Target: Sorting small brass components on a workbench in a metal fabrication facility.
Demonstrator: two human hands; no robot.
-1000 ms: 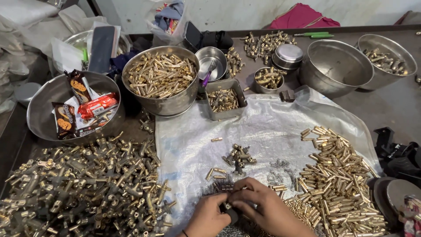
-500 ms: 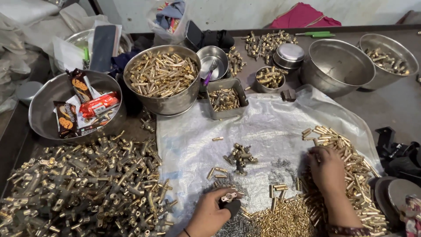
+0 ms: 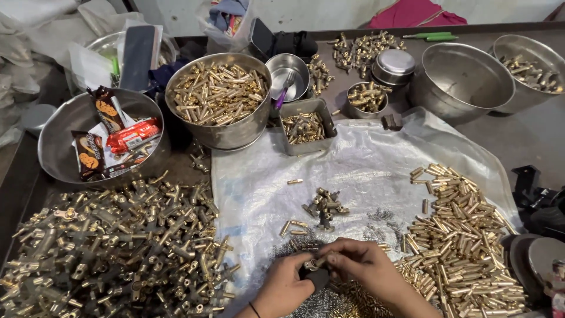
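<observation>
My left hand and my right hand meet at the bottom centre over a clear plastic sheet. Together they pinch a small brass fitting above a dark tool that the left hand grips. A heap of short brass tubes lies just right of my right hand. A small cluster of grey-brass assembled pieces sits on the sheet ahead of my hands. Tiny steel springs are scattered around them.
A big pile of brass T-fittings covers the left of the table. Steel bowls stand at the back: one full of brass tubes, one with snack packets, an empty one. A small square tin holds brass parts.
My right hand has come back from the tube heap on the right to the centre and now joins the left hand on a small brass fitting.
</observation>
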